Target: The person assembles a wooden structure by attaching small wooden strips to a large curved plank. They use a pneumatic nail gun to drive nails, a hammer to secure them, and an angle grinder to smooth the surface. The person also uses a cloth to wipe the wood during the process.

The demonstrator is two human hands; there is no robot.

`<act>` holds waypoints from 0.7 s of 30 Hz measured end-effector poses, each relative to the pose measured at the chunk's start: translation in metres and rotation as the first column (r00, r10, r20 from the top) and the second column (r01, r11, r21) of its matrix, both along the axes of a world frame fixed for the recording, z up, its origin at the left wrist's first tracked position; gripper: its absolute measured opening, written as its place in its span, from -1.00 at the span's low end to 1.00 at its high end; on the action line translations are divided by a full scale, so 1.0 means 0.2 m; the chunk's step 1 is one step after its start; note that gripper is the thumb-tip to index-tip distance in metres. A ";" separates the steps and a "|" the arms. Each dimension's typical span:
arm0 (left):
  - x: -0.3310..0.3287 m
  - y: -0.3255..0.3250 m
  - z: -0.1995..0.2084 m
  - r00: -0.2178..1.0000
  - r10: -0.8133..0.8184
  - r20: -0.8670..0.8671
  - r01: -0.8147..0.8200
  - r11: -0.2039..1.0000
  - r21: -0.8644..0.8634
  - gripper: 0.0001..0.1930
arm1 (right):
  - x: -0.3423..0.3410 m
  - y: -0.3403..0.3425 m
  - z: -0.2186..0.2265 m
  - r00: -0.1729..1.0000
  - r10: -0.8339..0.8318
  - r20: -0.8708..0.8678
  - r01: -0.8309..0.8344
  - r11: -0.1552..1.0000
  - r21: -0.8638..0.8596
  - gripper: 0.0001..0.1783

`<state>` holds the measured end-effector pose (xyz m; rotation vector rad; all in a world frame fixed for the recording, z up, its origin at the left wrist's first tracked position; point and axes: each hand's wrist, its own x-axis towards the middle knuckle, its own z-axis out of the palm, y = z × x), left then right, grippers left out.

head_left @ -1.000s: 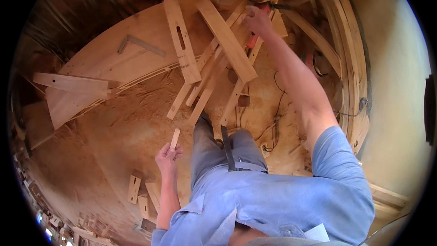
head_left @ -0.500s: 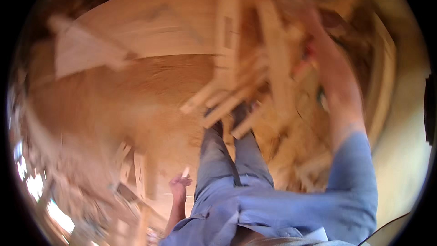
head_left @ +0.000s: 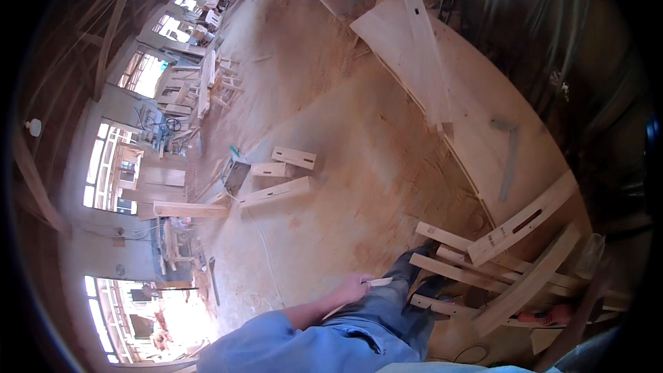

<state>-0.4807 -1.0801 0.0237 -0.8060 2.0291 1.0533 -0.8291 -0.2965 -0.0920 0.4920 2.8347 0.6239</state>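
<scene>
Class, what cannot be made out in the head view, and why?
In the head view:
- Right forearm: its hand is lost in darkness.
- Red tool: far end hidden behind that forearm.
- Wooden strip: held end covered by the left hand.
- Outdoors: washed out by glare at the windows.

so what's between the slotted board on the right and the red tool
In the head view, a plain slanting plank lies between the slotted board and the red tool, with parts of thinner bars showing too.

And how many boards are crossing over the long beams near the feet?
2: a slotted board by the big curved panel, and a plain board nearer the red tool. Others may be hidden.
</scene>
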 end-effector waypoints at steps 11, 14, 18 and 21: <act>-0.51 0.09 -0.03 0.980 0.041 -0.196 -0.013 0.990 0.141 -0.77 | -0.37 -1.13 1.01 0.773 0.291 -0.563 -0.590 0.657 -0.470 -0.41; -0.56 -0.02 -0.20 0.971 0.191 -0.143 -0.150 0.955 0.255 -0.73 | -0.50 -1.55 1.06 0.616 0.419 -0.667 -0.764 0.524 -0.376 -0.54; -0.64 -0.13 -0.23 0.979 0.142 -0.149 -0.093 0.950 0.298 -0.70 | -0.54 -1.72 0.84 0.591 0.474 -0.653 -0.796 0.475 -0.376 -0.69; -0.72 -0.28 -0.23 0.985 0.131 -0.114 -0.095 0.955 0.282 -0.68 | -0.66 -1.88 0.70 0.581 0.583 -0.568 -0.813 0.447 -0.373 -0.71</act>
